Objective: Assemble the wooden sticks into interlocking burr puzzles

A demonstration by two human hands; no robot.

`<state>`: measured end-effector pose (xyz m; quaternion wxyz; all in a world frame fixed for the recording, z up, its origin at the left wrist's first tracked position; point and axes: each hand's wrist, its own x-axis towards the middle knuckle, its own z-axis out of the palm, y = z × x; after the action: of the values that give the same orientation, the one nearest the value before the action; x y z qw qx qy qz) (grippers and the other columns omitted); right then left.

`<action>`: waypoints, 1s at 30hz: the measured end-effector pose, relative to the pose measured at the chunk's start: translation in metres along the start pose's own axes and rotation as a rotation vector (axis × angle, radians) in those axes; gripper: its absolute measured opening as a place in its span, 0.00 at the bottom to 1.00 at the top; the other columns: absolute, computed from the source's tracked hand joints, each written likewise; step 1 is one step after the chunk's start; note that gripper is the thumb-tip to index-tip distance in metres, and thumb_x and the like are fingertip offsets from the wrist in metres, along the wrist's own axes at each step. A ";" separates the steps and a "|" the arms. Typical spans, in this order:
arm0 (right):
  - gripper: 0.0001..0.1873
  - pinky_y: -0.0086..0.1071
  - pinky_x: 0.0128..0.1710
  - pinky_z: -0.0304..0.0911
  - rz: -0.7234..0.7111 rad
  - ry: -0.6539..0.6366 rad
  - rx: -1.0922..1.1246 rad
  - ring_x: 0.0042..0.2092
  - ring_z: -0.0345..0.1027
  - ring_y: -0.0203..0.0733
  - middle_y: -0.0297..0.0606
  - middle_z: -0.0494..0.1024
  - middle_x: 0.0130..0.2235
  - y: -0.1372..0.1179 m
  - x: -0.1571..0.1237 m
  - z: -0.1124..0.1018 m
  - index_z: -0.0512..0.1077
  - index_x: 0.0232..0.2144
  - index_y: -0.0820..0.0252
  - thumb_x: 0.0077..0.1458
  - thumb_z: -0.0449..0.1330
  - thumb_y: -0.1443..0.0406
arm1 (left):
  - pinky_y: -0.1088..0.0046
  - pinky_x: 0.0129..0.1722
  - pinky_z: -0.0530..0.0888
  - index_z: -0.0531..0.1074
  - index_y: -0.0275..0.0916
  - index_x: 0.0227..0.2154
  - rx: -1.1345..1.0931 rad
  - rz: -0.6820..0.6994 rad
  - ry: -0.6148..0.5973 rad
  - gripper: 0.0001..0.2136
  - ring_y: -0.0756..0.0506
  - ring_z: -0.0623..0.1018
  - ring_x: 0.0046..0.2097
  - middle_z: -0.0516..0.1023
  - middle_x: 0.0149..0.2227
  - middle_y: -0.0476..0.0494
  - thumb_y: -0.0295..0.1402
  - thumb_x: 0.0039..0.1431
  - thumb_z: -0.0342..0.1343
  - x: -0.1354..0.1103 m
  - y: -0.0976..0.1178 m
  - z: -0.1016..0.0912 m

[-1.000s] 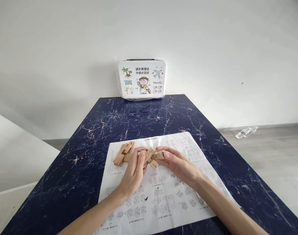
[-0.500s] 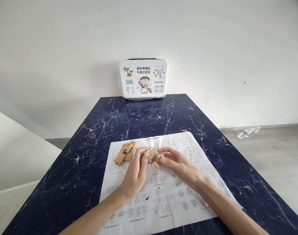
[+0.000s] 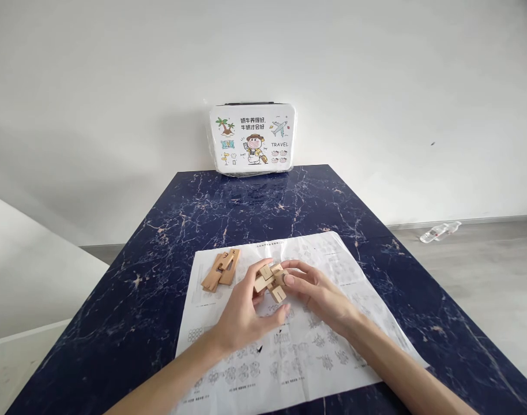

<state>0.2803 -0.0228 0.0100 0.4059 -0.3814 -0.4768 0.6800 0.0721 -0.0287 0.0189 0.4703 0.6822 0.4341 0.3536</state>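
A burr puzzle point(image 3: 267, 282) of interlocking pale wooden sticks is held just above the printed paper sheet point(image 3: 345, 276). My right hand point(image 3: 317, 291) grips its right side, with the thumb on the near face and fingers behind. On the left, my left hand point(image 3: 246, 311) curves around the puzzle. Its fingers lie along the left and far side, and its thumb stretches out below, apart from the wood. Whether those fingers press on it is partly hidden. Beyond that hand, flat wooden pieces point(image 3: 212, 279) marked 3 and 2 overlap on the sheet.
The sheet of line drawings lies on a dark blue marbled table point(image 3: 246, 213). A white cartoon-printed case point(image 3: 233, 161) stands at the table's far end by the wall. A clear plastic bottle point(image 3: 440, 231) lies on the floor to the right.
My left thumb has come off the puzzle and swung down and to the right. The puzzle has turned a little, showing more of its left side. The right hand keeps its grip.
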 end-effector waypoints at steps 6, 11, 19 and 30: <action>0.28 0.55 0.53 0.76 -0.031 -0.048 -0.042 0.49 0.82 0.57 0.45 0.85 0.49 0.004 0.000 0.003 0.74 0.53 0.51 0.60 0.70 0.43 | 0.63 0.39 0.80 0.71 0.50 0.63 0.156 0.133 0.096 0.30 0.40 0.80 0.40 0.81 0.45 0.43 0.37 0.58 0.72 0.003 -0.006 0.002; 0.30 0.51 0.50 0.77 -0.049 -0.049 -0.055 0.51 0.82 0.56 0.45 0.84 0.49 0.004 -0.001 0.006 0.71 0.56 0.52 0.60 0.70 0.44 | 0.66 0.37 0.79 0.74 0.53 0.62 0.233 0.181 0.157 0.32 0.41 0.78 0.42 0.74 0.47 0.43 0.36 0.55 0.75 0.002 -0.008 0.001; 0.22 0.52 0.54 0.75 -0.136 -0.069 -0.039 0.49 0.83 0.52 0.41 0.84 0.48 0.000 -0.003 0.014 0.68 0.56 0.49 0.71 0.57 0.44 | 0.74 0.27 0.73 0.74 0.49 0.59 0.023 0.127 0.093 0.28 0.46 0.75 0.33 0.78 0.43 0.45 0.34 0.56 0.73 0.005 -0.003 -0.002; 0.23 0.38 0.37 0.66 -0.469 0.154 -0.564 0.36 0.66 0.42 0.36 0.69 0.36 0.000 -0.002 0.012 0.69 0.30 0.55 0.75 0.53 0.50 | 0.74 0.25 0.77 0.75 0.52 0.59 -0.134 0.199 -0.060 0.30 0.49 0.73 0.32 0.72 0.46 0.45 0.35 0.54 0.76 0.005 -0.005 -0.004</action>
<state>0.2706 -0.0288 0.0131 0.4644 -0.4087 -0.6879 0.3796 0.0693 -0.0223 0.0160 0.4901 0.6991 0.3255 0.4063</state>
